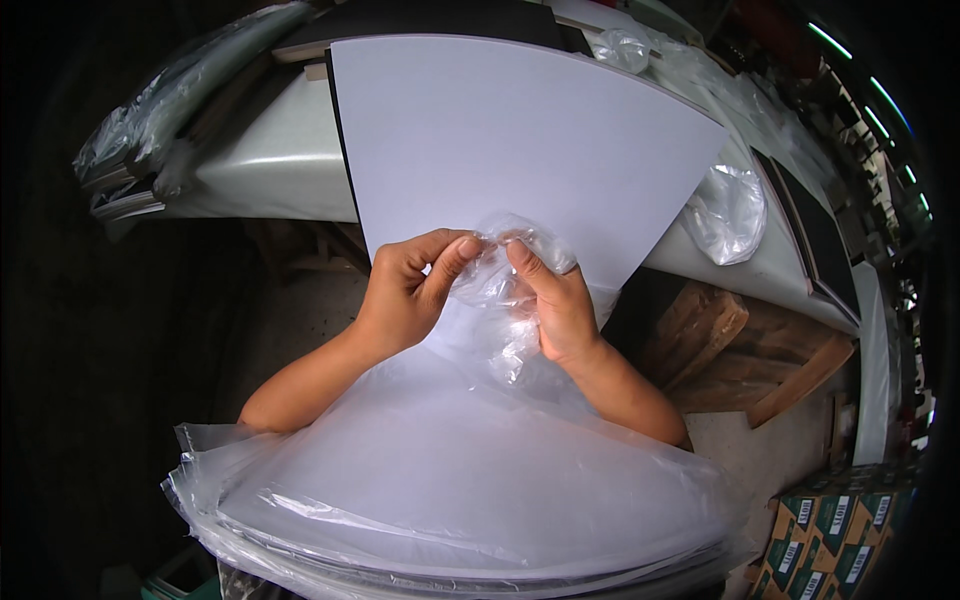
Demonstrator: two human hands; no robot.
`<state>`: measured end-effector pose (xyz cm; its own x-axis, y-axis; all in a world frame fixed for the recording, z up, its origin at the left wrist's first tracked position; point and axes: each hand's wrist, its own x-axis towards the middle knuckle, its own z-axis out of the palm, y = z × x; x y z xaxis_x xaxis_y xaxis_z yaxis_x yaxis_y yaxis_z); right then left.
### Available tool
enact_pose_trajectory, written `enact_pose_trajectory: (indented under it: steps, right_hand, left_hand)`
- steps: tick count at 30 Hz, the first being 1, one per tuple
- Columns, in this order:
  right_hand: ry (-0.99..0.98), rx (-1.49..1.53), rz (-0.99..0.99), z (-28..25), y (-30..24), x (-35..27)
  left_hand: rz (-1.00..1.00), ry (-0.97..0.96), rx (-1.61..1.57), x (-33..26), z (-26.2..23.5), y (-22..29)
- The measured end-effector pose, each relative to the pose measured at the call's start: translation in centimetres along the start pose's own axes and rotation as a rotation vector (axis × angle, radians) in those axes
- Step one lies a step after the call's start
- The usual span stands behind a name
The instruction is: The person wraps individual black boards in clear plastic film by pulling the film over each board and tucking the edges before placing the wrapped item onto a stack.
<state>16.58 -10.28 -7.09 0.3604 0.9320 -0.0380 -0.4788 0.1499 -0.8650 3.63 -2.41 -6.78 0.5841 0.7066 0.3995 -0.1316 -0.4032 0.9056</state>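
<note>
**Two hands pinch a clear plastic bag over a white board**

Both hands meet in the middle of the view. The left hand (410,285) is closed on the crumpled edge of a clear plastic bag (495,290), with the thumb pressing the film against the bent fingers. The right hand (555,300) grips the same bunched film from the other side, its fingers curled around it. The two hands are just beside each other, with only the film between them.

The bag lies over a large white board (520,130). The board has its long axis running away from the person: its near end is under the loose film close to the body, and its far end points toward the top of the view, where it rests on a pale counter (270,160). The film covers the near part of the board; the far part is bare.

To the right, another crumpled plastic bag (728,210) sits on the counter. Cardboard boxes (835,540) stand at the lower right.
</note>
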Motion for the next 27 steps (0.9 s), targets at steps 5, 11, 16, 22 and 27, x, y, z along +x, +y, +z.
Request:
enact_pose_trajectory:
  steps: [5, 11, 16, 22, 27]
  right_hand:
    - [-0.110, 0.011, -0.057, -1.7, 0.9, 0.5]
    - [-0.084, 0.005, -0.041, -1.3, 0.4, -0.1]
    - [-0.064, 0.059, -0.044, -1.6, 0.6, 0.2]
    - [-0.144, 0.039, -0.052, -2.1, 1.1, 0.3]
    - [-0.117, 0.044, -0.079, -1.8, 0.8, 0.0]
  left_hand:
    - [0.073, -0.032, 0.052, 0.0, -0.3, 0.0]
    - [-0.059, -0.076, -0.163, -0.2, -0.8, -0.2]
    - [0.040, -0.110, -0.076, -0.2, -0.7, -0.9]
    - [0.028, -0.105, -0.110, -0.1, -0.9, -1.0]
    - [-0.063, -0.019, -0.126, -0.3, -0.4, -0.7]
